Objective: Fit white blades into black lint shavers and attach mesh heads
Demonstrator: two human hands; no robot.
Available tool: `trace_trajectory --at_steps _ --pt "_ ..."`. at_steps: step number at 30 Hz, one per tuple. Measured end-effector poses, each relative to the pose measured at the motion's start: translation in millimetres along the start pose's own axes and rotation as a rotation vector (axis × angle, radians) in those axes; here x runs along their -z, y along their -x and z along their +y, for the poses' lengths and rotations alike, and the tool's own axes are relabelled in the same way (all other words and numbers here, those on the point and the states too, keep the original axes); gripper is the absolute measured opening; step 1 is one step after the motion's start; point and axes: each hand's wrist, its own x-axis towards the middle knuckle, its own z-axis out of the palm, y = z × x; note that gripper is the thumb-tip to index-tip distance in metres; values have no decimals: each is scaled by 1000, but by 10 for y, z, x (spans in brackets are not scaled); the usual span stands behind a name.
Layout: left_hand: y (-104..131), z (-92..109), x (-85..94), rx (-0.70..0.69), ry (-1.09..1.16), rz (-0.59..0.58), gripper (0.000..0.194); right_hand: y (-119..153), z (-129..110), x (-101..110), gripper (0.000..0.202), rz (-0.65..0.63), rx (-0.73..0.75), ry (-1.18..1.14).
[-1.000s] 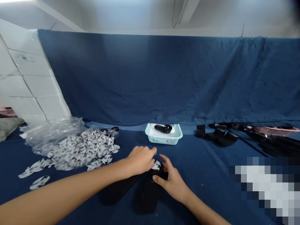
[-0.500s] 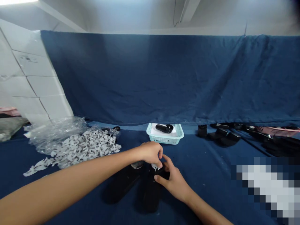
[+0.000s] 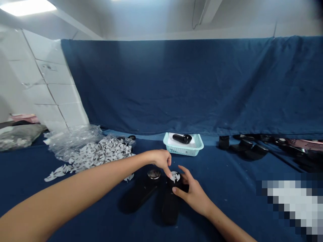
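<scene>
A left hand point(image 3: 161, 159), thumb extended, presses a white toothed disc point(image 3: 175, 176) in the round end of a matte black handle point(image 3: 171, 205) lying on blue cloth point(image 3: 214, 215); a right hand point(image 3: 195, 193), half open, cups that end.

Head view, looking forward and down
Over the blue tabletop point(image 3: 214, 215), it faces the blue curtain point(image 3: 176, 84); left hand point(image 3: 162, 160) and right hand point(image 3: 195, 194) close below.

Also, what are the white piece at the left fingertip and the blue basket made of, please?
White piece: probably moulded plastic, fairly matt, by its even colour and cut-out shape. Basket: likely plastic, smooth, light sheen; regular holes pierce its wall.
</scene>
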Motion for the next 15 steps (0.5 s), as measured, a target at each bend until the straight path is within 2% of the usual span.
trace_trajectory --at_steps 6,15 --pt "-223 -52 50 -13 91 -127 80 0 13 38 75 -29 21 7" --pt "-314 187 -11 -65 125 -224 70 -2 50 34 75 -32 44 32"
